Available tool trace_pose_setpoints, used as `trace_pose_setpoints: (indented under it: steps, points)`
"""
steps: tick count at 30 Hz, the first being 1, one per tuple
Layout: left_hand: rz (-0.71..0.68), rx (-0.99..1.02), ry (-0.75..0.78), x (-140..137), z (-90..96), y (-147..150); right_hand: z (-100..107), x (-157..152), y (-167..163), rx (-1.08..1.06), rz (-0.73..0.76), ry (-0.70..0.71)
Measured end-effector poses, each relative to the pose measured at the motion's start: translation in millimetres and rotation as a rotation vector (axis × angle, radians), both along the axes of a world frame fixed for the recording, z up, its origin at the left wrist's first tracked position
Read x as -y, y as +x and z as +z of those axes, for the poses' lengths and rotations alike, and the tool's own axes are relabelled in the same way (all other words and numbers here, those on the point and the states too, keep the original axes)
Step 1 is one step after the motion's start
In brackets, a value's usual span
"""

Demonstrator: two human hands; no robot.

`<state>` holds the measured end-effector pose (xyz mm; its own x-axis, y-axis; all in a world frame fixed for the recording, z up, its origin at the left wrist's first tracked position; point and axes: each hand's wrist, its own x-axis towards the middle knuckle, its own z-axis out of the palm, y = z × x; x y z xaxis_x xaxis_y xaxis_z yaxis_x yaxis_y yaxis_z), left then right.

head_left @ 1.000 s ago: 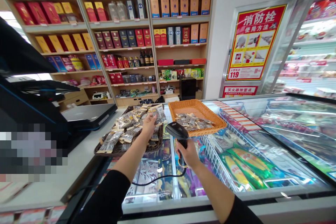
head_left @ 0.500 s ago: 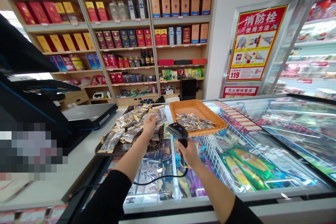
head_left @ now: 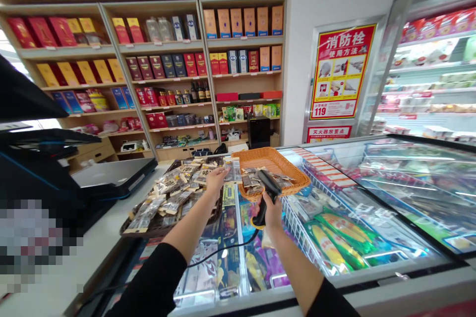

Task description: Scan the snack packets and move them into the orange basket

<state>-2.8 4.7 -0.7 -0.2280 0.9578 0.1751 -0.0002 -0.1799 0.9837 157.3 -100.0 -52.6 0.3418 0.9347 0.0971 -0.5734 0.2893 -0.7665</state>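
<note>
My left hand (head_left: 217,178) pinches a small clear packet (head_left: 233,169) between its fingertips, at the right edge of a dark woven basket (head_left: 219,214). That basket is heaped with similar packets (head_left: 178,183) with cream-coloured ends. My right hand (head_left: 272,212) is wrapped round the handle of a black barcode scanner (head_left: 268,185), whose head overlaps the front of an orange woven basket (head_left: 297,168) in my view. A few packets (head_left: 253,180) lie in the orange basket, partly hidden by the scanner. The scanner's black cable (head_left: 230,246) runs off to the left.
Both baskets rest on a glass-topped chest freezer (head_left: 375,158) full of packaged goods. On the left stand a counter (head_left: 100,228), a flat scale-like plate (head_left: 107,173) and a dark screen device (head_left: 26,153). Shelves of boxes (head_left: 167,67) line the back wall.
My left hand has moved right with the packet, out from over the heap towards the orange basket. The scanner has turned and its head now points more to the lower right. The view has shifted slightly.
</note>
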Motion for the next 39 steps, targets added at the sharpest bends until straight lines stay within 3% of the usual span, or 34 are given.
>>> trace_pose_setpoints:
  steps: [7, 11, 13, 17, 20, 22, 28, 30, 33, 36, 39]
  points:
    - [0.043, -0.634, 0.040, -16, -7.2, 59, -4, -19, 13, -0.089, -0.127, -0.087]
    - [0.049, -0.752, 0.150, -12, -2.0, 63, -1, -22, 12, -0.114, -0.141, -0.091]
    - [-0.067, -0.744, 0.250, -8, 3.4, 64, 1, -20, 10, -0.156, -0.145, -0.053]
    - [-0.557, -0.841, 0.376, 1, 7.0, 70, 6, -13, 9, -0.192, -0.163, 0.014]
    - [-0.652, -0.894, 0.367, -3, 2.4, 74, 6, -11, 9, -0.151, -0.169, 0.029]
    - [-0.571, -0.926, 0.330, -10, -0.9, 76, 4, -11, 9, -0.126, -0.176, 0.029]
    - [-0.098, -1.201, 0.111, -24, -4.0, 84, 0, -14, 8, -0.111, -0.201, 0.033]
    - [-0.060, -1.297, 0.110, -19, -2.3, 89, -1, -15, 8, -0.100, -0.200, 0.032]
    - [-0.110, -1.378, 0.147, -12, 8.8, 88, -3, -16, 8, -0.058, -0.190, 0.028]
    - [-0.053, -1.349, 0.168, -9, 30.2, 60, -4, -15, 7, -0.040, -0.175, 0.033]
    - [0.163, -1.361, 0.112, -7, 48.6, 7, -5, -12, 2, -0.034, -0.139, 0.041]
